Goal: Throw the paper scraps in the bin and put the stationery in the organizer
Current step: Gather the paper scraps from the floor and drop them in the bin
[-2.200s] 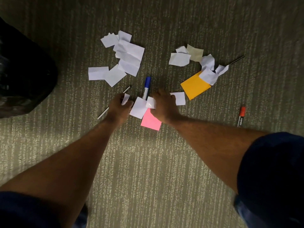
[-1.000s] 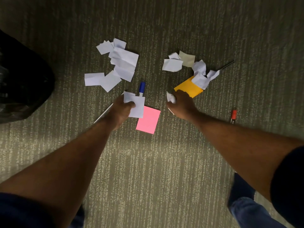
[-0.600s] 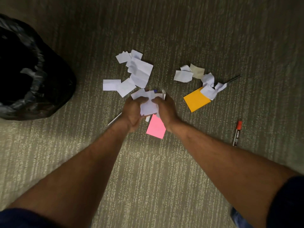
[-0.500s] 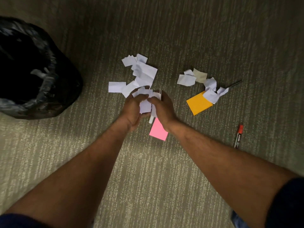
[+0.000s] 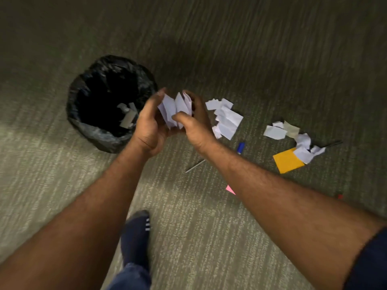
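both hands are holding a bunch of white paper scraps (image 5: pixel 176 110) between them, raised above the carpeted floor (image 5: pixel 209 237). the left hand (image 5: pixel 149 124) is cupping the bunch from the left with its fingers curled up around it, and the right hand (image 5: pixel 193 120) is pressing in from the right, thumb across the front, so each grip is closing on the same bunch of paper scraps.

the bin (image 5: pixel 111 103), lined with a black bag, is standing on the floor just to the left of the hands; its rim is partly hidden behind the left hand. a few pale pieces (image 5: pixel 128 117) are lying inside it near the right wall.

to the right of the hands a loose pile of white scraps (image 5: pixel 227 119) is lying on the floor, and further right a second cluster of crumpled scraps (image 5: pixel 293 137) is resting partly on an orange sticky pad (image 5: pixel 288 161). a blue marker cap (image 5: pixel 240 147) is showing just past the right forearm, a thin pen (image 5: pixel 194 165) is lying below the wrists, and a dark pen (image 5: pixel 333 144) is poking out beyond the crumpled cluster. a corner of a pink sticky note (image 5: pixel 230 189) is peeking from under the right forearm. a foot in a dark sock (image 5: pixel 137 233) is standing on the floor between the arms. the picture is somewhat blurred.
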